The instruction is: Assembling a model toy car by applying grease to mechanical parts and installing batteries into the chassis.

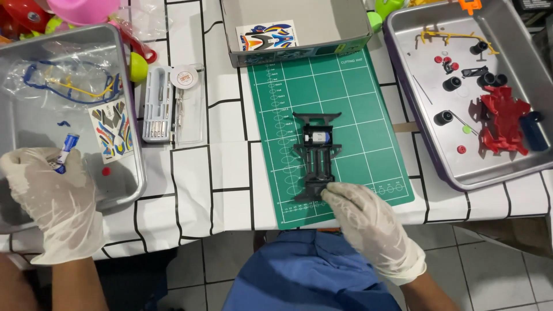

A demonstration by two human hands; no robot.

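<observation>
A black toy-car chassis (314, 154) with a small white-and-blue motor in it lies on a green cutting mat (357, 109). My right hand (368, 222), in a white glove, rests its fingertips on the chassis's near end. My left hand (55, 193), also gloved, is over the left metal tray (129, 178) and grips a small blue-and-white tube (66, 147). A sticker sheet (112, 129), a tiny red part (106, 171) and clear bags with blue and yellow parts (63, 80) lie in that tray.
A metal tray (403, 115) at the right holds black wheels (452, 84), red plastic parts (504, 118), a yellow sprue and a blue piece. A clear case of small tools (158, 103) sits left of the mat. An open cardboard box (299, 49) with a sticker sheet stands behind it.
</observation>
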